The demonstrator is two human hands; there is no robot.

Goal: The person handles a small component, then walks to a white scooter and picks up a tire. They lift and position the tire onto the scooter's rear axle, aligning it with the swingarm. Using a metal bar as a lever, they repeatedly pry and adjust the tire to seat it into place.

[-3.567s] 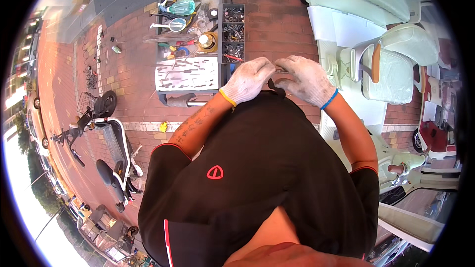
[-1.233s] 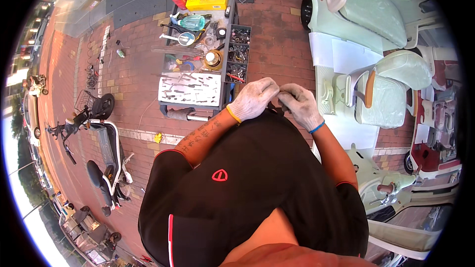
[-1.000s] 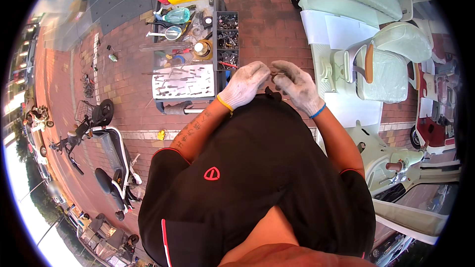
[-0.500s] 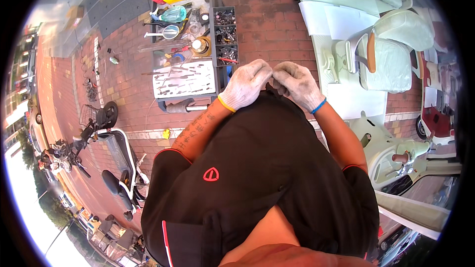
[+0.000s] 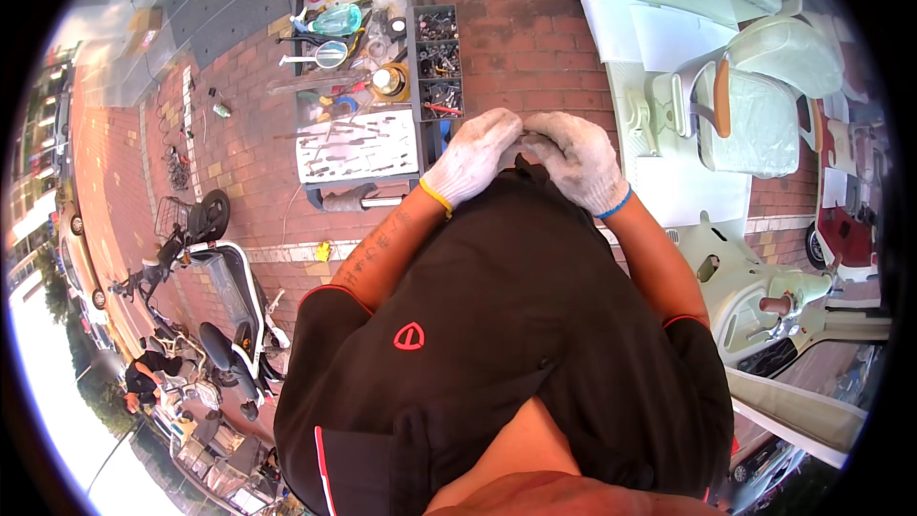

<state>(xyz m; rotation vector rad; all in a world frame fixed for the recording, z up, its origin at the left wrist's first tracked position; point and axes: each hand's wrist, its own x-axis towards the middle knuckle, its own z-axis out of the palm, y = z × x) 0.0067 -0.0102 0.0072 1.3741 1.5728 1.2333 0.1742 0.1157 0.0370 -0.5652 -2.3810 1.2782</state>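
Note:
Both my hands wear dirty white knitted gloves and meet in front of my black shirt (image 5: 449,277). My left hand (image 5: 474,155), with a yellow cuff, has fingertips pinched together beside those of my right hand (image 5: 577,158), with a blue cuff, whose fingers are curled. Whatever they hold is small or hidden. A dark strap-like piece (image 5: 528,170) shows just under them at my waist. Beyond my left hand stands a grey tool trolley (image 5: 413,96) with a white mat (image 5: 355,143) of small tools and a bin of fasteners (image 5: 439,62).
A pale green electric vehicle (image 5: 745,119) with plastic-wrapped seats stands close on my right. A black-and-white scooter (image 5: 220,291) is parked on the brick paving (image 5: 516,38) at left, near a person in dark clothes (image 5: 145,373) on a two-wheeler. A red vehicle (image 5: 845,229) stands farther right.
My hands stay together at my waist, the right one shifting and curling its fingers. At far left, the person on a two-wheeler has moved down the picture along the road.

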